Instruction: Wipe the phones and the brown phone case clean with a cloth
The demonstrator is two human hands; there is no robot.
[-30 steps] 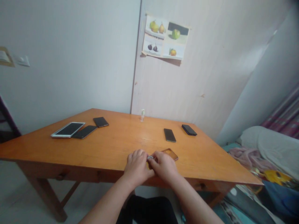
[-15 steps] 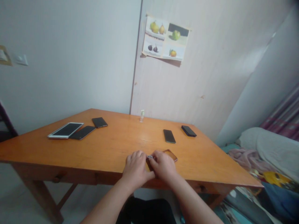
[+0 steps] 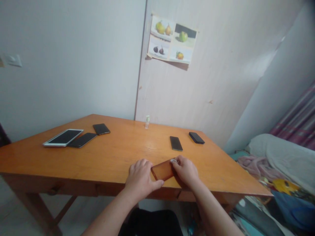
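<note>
A see-through brown phone case point(image 3: 162, 170) lies slightly tilted at the table's front edge, between my two hands. My left hand point(image 3: 140, 175) grips its left end, thumb along the near side and fingers at the far side. My right hand point(image 3: 186, 170) is closed at the case's right end, pinching a small crumpled white piece point(image 3: 173, 160), which looks like tissue or cloth, against the upper right corner. The palm and remaining fingers of that hand are partly hidden.
On the wooden table point(image 3: 128, 150) a dark phone point(image 3: 176, 143) and a black phone or wallet point(image 3: 196, 137) lie at the right. At the left are a white-framed tablet point(image 3: 64, 137), a dark phone point(image 3: 82, 140) and another dark device point(image 3: 101, 128). A small clear bottle point(image 3: 147, 122) stands at the back.
My right hand has moved right, away from my left. The phone case, earlier mostly covered by my hands, now shows between them. The view has shifted slightly.
</note>
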